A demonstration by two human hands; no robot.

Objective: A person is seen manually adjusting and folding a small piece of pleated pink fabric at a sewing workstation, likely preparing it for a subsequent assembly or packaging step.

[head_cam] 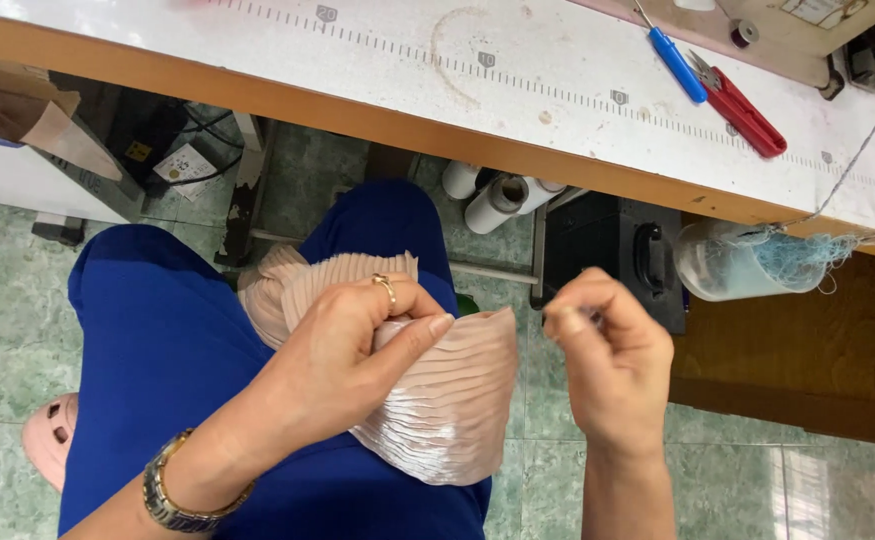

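Note:
A piece of pale pink pleated fabric [447,400] lies across my lap, over blue trousers [167,340]. My left hand [357,350], with a ring and a metal wristwatch, grips the fabric's upper part, thumb pressed on the pleats. My right hand [607,360] is raised just right of the fabric's edge. Its fingers are curled and its fingertips pinched together; whether a thread or needle sits between them is too small to tell.
A white worktable [407,60] with a printed ruler scale and a wooden edge spans the top. Red thread snips [742,105] and a blue-handled tool [675,62] lie on it. A plastic container [737,262] with thread scraps hangs under the edge. Thread cones [497,200] and a black box [617,250] stand below, on green tiles.

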